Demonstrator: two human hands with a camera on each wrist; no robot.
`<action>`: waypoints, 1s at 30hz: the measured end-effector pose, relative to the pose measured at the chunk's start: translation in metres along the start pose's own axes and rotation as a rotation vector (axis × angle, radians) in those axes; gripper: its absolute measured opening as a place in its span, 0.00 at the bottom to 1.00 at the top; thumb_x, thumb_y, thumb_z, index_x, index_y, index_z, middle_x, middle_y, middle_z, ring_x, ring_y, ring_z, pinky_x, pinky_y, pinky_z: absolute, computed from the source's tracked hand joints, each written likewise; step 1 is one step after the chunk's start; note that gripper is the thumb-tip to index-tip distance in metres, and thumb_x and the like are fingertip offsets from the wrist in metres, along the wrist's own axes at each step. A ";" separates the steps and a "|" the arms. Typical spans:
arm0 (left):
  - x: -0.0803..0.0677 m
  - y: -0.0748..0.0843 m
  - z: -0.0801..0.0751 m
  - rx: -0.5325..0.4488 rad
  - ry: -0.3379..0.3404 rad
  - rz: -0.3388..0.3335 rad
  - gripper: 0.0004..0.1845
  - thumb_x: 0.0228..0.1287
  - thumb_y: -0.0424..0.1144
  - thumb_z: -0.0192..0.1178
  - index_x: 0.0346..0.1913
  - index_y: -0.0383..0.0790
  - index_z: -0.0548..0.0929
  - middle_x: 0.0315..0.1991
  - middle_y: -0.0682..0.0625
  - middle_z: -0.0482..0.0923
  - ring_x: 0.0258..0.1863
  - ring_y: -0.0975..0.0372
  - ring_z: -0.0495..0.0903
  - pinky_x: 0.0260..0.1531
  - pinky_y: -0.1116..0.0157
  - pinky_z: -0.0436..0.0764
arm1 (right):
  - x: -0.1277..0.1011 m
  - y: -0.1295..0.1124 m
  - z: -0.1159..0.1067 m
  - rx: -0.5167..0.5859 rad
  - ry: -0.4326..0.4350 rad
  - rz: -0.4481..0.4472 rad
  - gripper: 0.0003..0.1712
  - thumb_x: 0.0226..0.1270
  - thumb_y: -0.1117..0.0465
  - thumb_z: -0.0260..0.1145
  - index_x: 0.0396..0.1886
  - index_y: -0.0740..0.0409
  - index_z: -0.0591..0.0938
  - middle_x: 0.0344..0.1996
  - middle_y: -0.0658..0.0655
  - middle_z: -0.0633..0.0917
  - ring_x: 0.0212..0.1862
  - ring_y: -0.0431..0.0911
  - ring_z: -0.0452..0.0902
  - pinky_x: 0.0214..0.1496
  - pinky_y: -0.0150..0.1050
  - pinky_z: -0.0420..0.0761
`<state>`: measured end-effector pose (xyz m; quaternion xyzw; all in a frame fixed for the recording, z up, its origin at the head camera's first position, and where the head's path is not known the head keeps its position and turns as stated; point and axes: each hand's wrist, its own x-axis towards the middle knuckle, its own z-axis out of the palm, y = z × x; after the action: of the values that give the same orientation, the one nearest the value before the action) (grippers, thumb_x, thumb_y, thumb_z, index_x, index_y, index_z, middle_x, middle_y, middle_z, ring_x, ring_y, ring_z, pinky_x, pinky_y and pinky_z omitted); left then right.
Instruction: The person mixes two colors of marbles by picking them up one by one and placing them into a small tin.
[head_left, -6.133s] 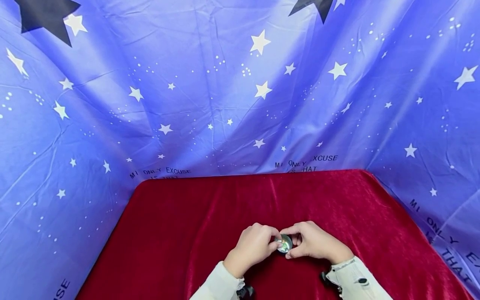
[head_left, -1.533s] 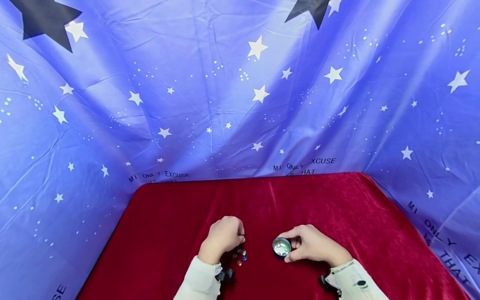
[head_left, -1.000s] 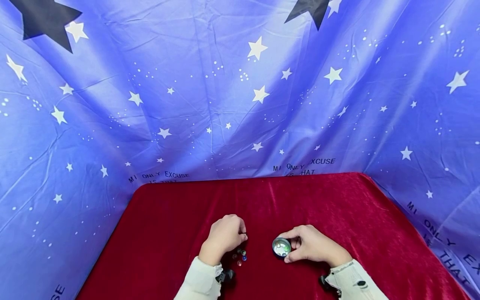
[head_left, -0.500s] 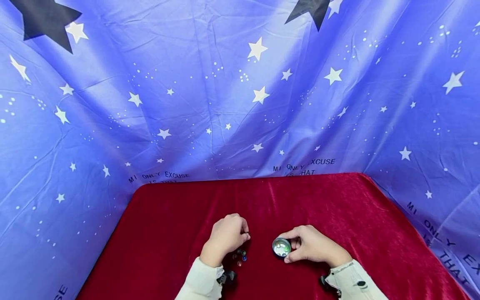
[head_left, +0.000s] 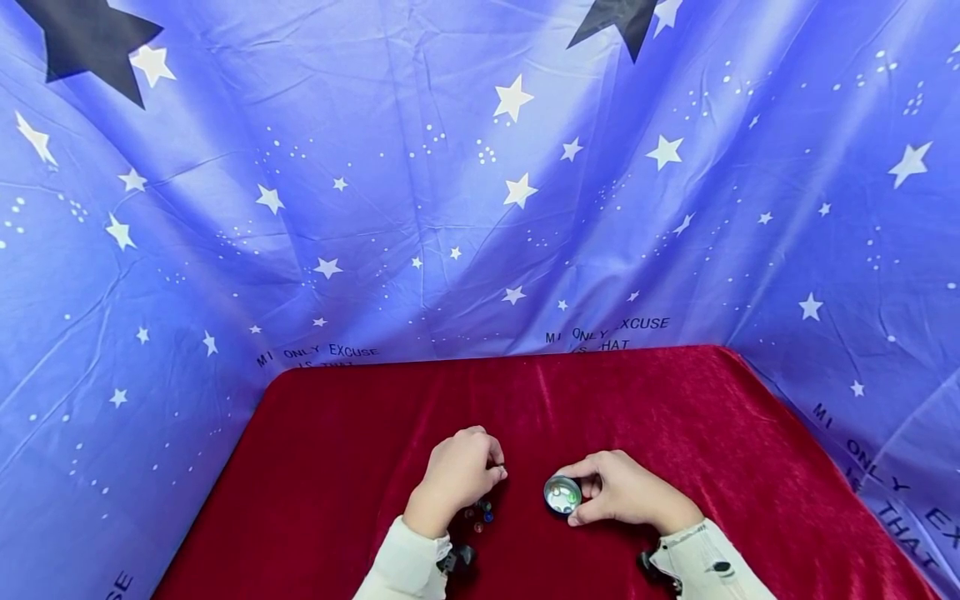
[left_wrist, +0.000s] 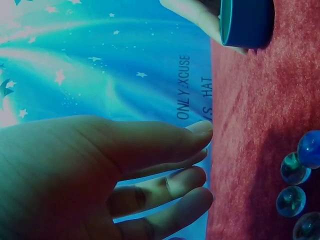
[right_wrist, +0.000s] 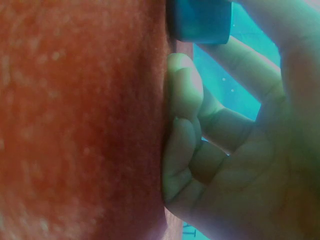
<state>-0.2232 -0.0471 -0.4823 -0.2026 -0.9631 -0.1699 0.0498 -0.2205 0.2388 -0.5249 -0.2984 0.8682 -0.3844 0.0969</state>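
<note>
In the head view my right hand (head_left: 626,490) holds a small round tin (head_left: 558,514) by its side, thumb and forefinger on opposite sides. Its inside is silvery, with several glass marbles (head_left: 572,497) in it. The left wrist view shows the tin's blue outer wall (left_wrist: 250,25) on the cloth. My left hand (head_left: 459,468) hovers left of the tin, thumb and forefinger tips close together; I cannot tell whether a marble is between them. Several loose marbles (left_wrist: 291,201), one deep blue (left_wrist: 311,149), lie on the cloth beside this hand, partly hidden by it in the head view.
A red velvet cloth (head_left: 360,450) covers the table. Blue curtains with white stars (head_left: 420,183) hang behind it and along both sides. Each wrist has a dark strap-on device, seen at the left cuff (head_left: 457,558) and the right cuff (head_left: 651,565).
My left hand was at the tin's mouth earlier, then went left to the loose marbles. Over the last second it has drifted slightly right towards the tin. The right hand and tin stay put.
</note>
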 end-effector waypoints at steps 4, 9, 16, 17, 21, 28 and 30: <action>0.001 0.001 0.001 0.006 0.005 0.007 0.08 0.55 0.45 0.77 0.27 0.56 0.86 0.31 0.62 0.79 0.30 0.67 0.80 0.28 0.66 0.78 | 0.000 0.000 0.000 -0.004 -0.001 -0.002 0.28 0.45 0.56 0.86 0.51 0.40 0.90 0.21 0.41 0.78 0.25 0.31 0.70 0.26 0.28 0.75; 0.001 0.004 0.003 0.005 0.002 0.015 0.07 0.56 0.46 0.77 0.28 0.56 0.87 0.32 0.62 0.78 0.30 0.68 0.80 0.28 0.66 0.78 | -0.001 0.000 0.000 -0.003 -0.003 0.000 0.28 0.46 0.55 0.86 0.51 0.40 0.90 0.20 0.40 0.77 0.25 0.31 0.70 0.27 0.28 0.75; 0.002 0.006 0.007 0.002 0.010 0.036 0.07 0.56 0.46 0.77 0.28 0.56 0.87 0.32 0.63 0.79 0.30 0.69 0.80 0.28 0.66 0.78 | -0.001 0.001 0.000 0.014 -0.006 0.003 0.28 0.46 0.55 0.85 0.51 0.40 0.90 0.21 0.40 0.78 0.25 0.30 0.71 0.27 0.28 0.75; 0.002 0.007 0.007 0.003 0.015 0.040 0.06 0.56 0.46 0.77 0.28 0.56 0.87 0.31 0.63 0.79 0.30 0.69 0.80 0.28 0.66 0.78 | -0.001 0.001 0.000 0.018 -0.008 0.001 0.28 0.47 0.55 0.85 0.52 0.41 0.90 0.21 0.40 0.78 0.25 0.30 0.71 0.27 0.28 0.75; 0.003 0.008 0.008 0.010 0.034 0.050 0.06 0.57 0.47 0.76 0.28 0.57 0.88 0.31 0.62 0.79 0.29 0.70 0.80 0.28 0.67 0.78 | -0.001 0.002 0.000 0.022 -0.007 -0.005 0.28 0.47 0.55 0.85 0.52 0.41 0.90 0.21 0.41 0.78 0.25 0.30 0.71 0.26 0.28 0.75; 0.003 0.013 0.010 0.015 0.047 0.067 0.05 0.58 0.48 0.76 0.30 0.56 0.88 0.33 0.60 0.80 0.30 0.69 0.80 0.29 0.67 0.79 | 0.000 0.002 0.000 -0.004 -0.004 -0.003 0.28 0.46 0.55 0.86 0.51 0.40 0.90 0.20 0.40 0.78 0.25 0.30 0.71 0.26 0.28 0.75; 0.003 0.015 0.011 0.019 0.046 0.074 0.05 0.58 0.48 0.76 0.31 0.56 0.89 0.33 0.61 0.80 0.30 0.69 0.80 0.29 0.67 0.79 | 0.000 0.003 0.000 -0.007 -0.004 0.002 0.28 0.46 0.55 0.85 0.51 0.39 0.90 0.21 0.40 0.79 0.25 0.30 0.71 0.26 0.29 0.75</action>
<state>-0.2202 -0.0297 -0.4872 -0.2337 -0.9551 -0.1636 0.0799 -0.2215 0.2399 -0.5270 -0.2989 0.8697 -0.3804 0.0981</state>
